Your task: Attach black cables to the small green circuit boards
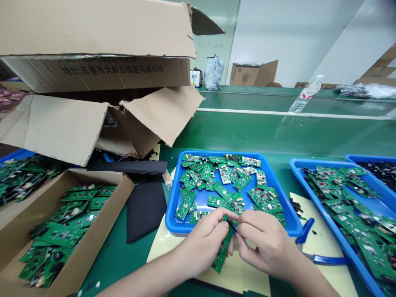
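Our left hand [201,243] and right hand [266,245] pinch together on one green board [221,256] and one small black bit [230,225], just by one blue tray [172,214] of boards.

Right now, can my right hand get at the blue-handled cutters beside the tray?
Probably yes: only paper lies between the right hand and the blue-handled cutters, though the fingers pinch a small black part.

centre: tray [169,218] of circuit boards [216,185] | left: cardboard box [99,243] of boards [58,235] | right: second tray [340,243] of boards
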A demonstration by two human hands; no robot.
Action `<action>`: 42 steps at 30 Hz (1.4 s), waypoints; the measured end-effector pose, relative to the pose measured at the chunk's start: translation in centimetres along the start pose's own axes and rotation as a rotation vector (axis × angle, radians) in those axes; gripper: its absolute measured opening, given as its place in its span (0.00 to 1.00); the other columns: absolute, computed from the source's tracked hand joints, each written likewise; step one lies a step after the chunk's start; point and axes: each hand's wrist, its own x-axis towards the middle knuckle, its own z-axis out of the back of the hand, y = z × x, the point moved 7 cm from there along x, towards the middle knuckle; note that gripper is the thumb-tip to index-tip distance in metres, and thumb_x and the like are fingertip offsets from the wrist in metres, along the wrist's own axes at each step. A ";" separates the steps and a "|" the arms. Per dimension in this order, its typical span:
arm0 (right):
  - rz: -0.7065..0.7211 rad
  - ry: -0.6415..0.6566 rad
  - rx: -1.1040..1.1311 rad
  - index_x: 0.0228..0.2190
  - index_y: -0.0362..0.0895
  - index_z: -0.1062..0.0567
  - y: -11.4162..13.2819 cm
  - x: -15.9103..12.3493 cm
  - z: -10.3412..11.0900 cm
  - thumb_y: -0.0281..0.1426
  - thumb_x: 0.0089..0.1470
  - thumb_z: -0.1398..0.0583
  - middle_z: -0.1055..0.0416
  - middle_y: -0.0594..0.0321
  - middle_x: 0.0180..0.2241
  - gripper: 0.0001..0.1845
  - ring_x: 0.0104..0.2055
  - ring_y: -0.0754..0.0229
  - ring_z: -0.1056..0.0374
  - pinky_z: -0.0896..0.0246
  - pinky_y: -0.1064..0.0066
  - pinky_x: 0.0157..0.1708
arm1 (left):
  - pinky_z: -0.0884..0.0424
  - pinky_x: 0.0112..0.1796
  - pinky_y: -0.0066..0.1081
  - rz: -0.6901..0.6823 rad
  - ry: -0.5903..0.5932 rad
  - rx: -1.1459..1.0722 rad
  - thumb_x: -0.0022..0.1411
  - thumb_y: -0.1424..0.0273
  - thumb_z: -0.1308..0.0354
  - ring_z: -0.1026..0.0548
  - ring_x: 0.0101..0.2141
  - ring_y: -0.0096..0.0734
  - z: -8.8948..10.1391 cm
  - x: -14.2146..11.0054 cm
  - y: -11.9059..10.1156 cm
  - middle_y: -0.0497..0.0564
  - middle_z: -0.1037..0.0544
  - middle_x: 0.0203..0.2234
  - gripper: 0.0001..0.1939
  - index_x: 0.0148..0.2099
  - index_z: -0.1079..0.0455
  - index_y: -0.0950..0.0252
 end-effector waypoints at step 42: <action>-0.258 -0.444 -0.061 0.44 0.41 0.33 -2.7 -1.5 4.3 0.27 0.53 0.42 0.30 0.54 0.36 0.15 0.39 0.54 0.32 0.34 0.63 0.37 | 0.31 0.34 0.30 -0.387 -0.302 0.484 0.67 0.62 0.60 0.27 0.29 0.32 2.6 -1.5 -2.4 0.51 0.23 0.27 0.24 0.61 0.40 0.65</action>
